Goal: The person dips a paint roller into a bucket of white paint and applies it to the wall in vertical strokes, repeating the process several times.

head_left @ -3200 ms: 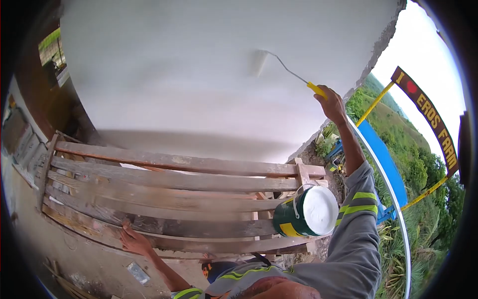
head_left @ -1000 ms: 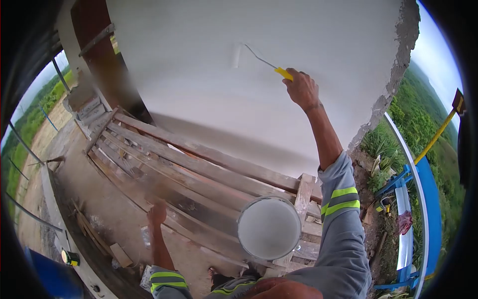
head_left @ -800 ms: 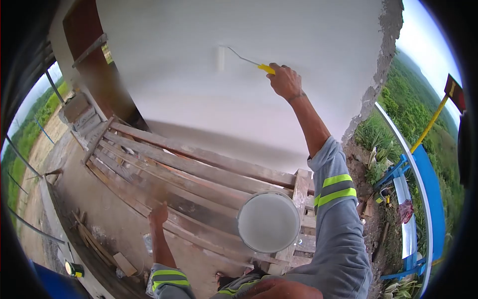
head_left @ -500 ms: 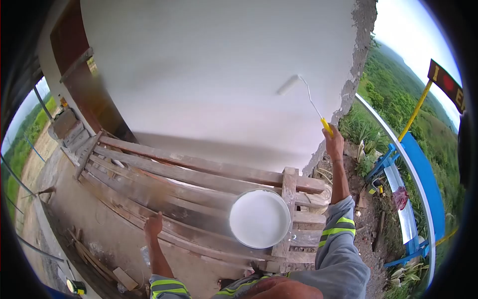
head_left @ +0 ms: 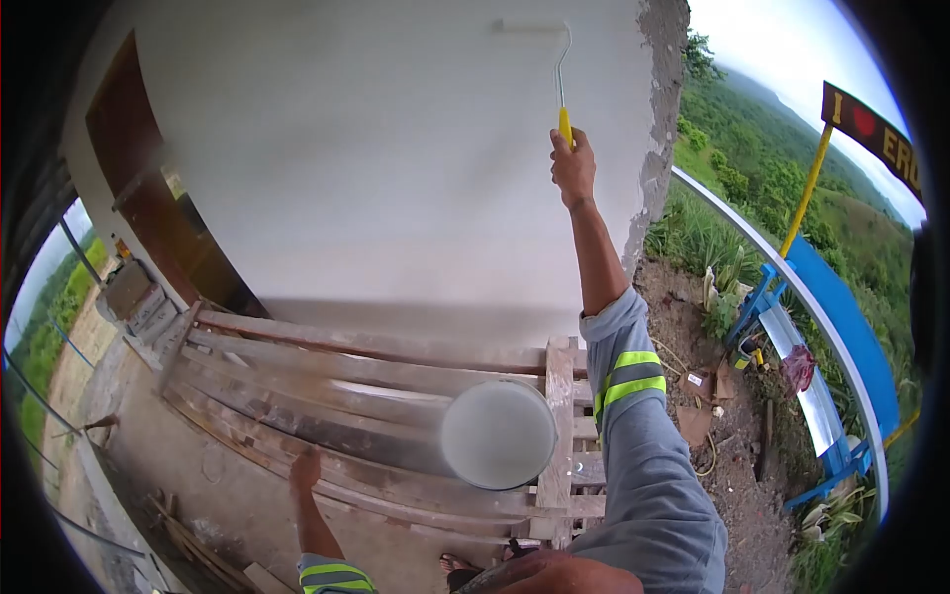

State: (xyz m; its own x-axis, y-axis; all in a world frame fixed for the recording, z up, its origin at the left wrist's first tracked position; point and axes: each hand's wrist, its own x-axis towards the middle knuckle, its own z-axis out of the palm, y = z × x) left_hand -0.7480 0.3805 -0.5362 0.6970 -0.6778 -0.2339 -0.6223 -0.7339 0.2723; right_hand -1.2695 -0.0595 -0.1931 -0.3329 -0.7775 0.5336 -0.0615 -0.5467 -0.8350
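Note:
Raised high in front of the wall, my right hand point(head_left: 573, 170) is wrapped round the yellow handle of a paint roller point(head_left: 563, 84). Its pale sleeve point(head_left: 534, 27) lies level against the white wall point(head_left: 396, 148), near the top of the view. My left hand point(head_left: 306, 469) hangs low over the near planks with its fingers curled, and nothing shows in it. Between my arms a round bucket of white paint point(head_left: 498, 436) stands on a wooden plank platform point(head_left: 416, 371), beside a crosspiece point(head_left: 558, 416).
A brown door point(head_left: 139, 129) is at the left. The wall's right edge point(head_left: 658, 119) is rough and broken. Outside, a white rail point(head_left: 782, 267) curves past a blue bench point(head_left: 841, 337) and a sign on a yellow post point(head_left: 807, 188). Scrap wood point(head_left: 198, 549) lies at lower left.
My right hand has gone up and to the left with the roller, which has turned from slanted to level, higher on the wall. The view has shifted slightly. The left hand stays low.

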